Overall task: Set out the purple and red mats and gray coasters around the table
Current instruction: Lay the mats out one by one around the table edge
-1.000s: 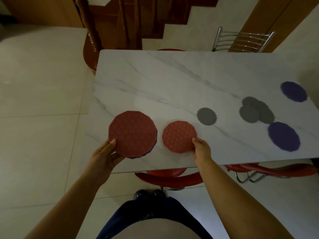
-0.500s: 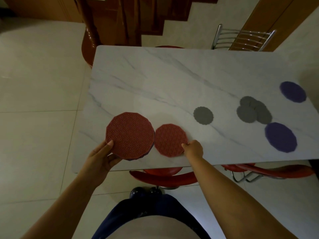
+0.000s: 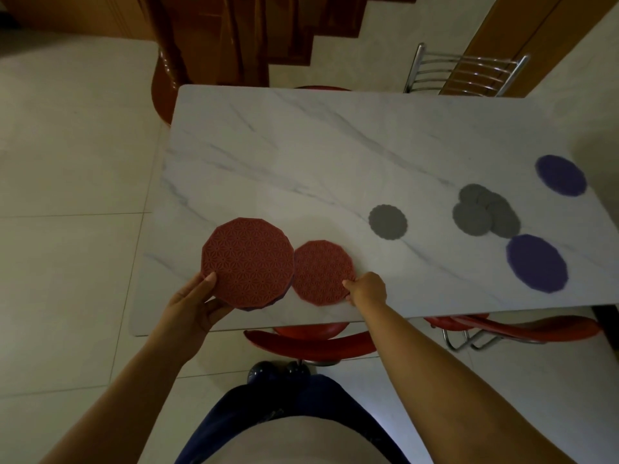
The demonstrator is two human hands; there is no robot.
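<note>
My left hand [image 3: 191, 308] grips a stack of mats [image 3: 248, 262] above the table's near left part; a red mat is on top and a purple edge shows beneath it. Just to its right a single red mat [image 3: 322, 272] lies on the marble table [image 3: 301, 155], and my right hand [image 3: 366, 291] pinches its near right edge. One gray coaster [image 3: 388, 222] lies alone in the middle. A pile of several gray coasters [image 3: 485, 214] sits further right. Two purple mats lie at the right: one near [image 3: 536, 262], one far [image 3: 561, 175].
A red chair [image 3: 311, 341] is tucked under the near edge in front of me, a second red chair [image 3: 522, 329] to its right. A chrome chair back [image 3: 465, 73] stands at the far side. A wooden stair post [image 3: 167, 78] is by the far left corner.
The single red mat has slid left across the table with my right hand, ending close beside the stack. My left hand has kept the stack roughly where it was.
</note>
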